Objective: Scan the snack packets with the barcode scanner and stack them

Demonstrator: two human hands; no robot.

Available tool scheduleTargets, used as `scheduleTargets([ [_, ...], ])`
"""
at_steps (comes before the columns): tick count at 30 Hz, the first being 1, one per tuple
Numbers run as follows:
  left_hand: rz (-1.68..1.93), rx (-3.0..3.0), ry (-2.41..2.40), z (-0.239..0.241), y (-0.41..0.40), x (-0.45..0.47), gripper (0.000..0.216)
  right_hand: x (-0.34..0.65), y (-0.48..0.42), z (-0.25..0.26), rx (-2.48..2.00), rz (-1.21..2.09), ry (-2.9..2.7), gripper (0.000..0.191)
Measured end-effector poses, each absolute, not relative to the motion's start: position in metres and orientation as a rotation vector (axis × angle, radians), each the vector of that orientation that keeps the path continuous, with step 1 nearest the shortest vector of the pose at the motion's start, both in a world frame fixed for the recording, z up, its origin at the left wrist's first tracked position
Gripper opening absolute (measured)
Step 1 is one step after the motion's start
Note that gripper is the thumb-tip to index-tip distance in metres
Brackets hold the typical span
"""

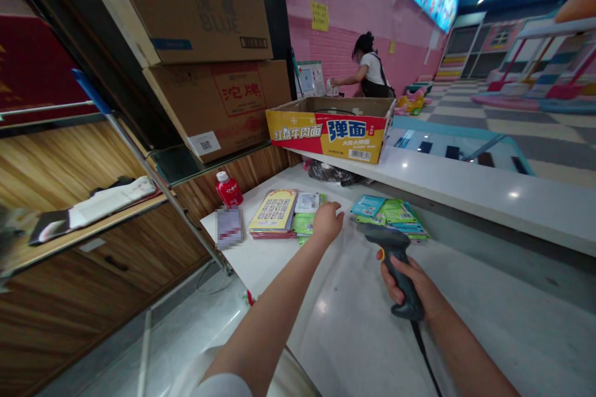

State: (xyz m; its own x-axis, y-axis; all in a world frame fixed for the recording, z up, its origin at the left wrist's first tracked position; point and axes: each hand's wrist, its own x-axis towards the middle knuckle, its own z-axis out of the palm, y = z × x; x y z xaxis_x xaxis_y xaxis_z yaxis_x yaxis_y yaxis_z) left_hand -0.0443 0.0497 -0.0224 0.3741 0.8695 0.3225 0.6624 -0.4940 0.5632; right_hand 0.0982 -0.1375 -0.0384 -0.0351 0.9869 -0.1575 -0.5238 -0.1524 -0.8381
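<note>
My right hand (410,282) is wrapped around the handle of a dark grey barcode scanner (404,279), its head pointing left and its cable running down. My left hand (328,222) reaches over the white counter beside a small stack of green and white packets (305,222). Its fingers are slightly bent and a little apart, partly turned away; nothing shows in them. Past the scanner's head lies a loose pile of green and blue packets (393,212). Left of the stack, yellow-covered booklets or cards (274,211) are piled up.
A red bottle (229,189) and a blurred box (229,227) stand at the counter's left edge. An open noodle carton (328,136) sits on the raised ledge (437,177). Large cartons (223,105) are stacked behind. Another person (372,71) bends near the pink wall.
</note>
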Motion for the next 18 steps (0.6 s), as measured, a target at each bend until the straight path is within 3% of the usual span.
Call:
scheduleTargets([
  [4,0.891,1.961,1.367,-0.035,0.063,-0.008,0.012,0.104,-0.138,-0.038,-0.858,1.497,-0.639,0.03],
  [12,0.696,1.783,1.593,-0.036,0.07,0.016,0.045,0.107,-0.131,-0.053,-0.752,1.517,-0.664,0.028],
  [18,0.819,1.492,1.386,-0.029,0.065,0.015,0.021,0.11,-0.13,-0.055,-0.733,1.531,-0.685,0.028],
])
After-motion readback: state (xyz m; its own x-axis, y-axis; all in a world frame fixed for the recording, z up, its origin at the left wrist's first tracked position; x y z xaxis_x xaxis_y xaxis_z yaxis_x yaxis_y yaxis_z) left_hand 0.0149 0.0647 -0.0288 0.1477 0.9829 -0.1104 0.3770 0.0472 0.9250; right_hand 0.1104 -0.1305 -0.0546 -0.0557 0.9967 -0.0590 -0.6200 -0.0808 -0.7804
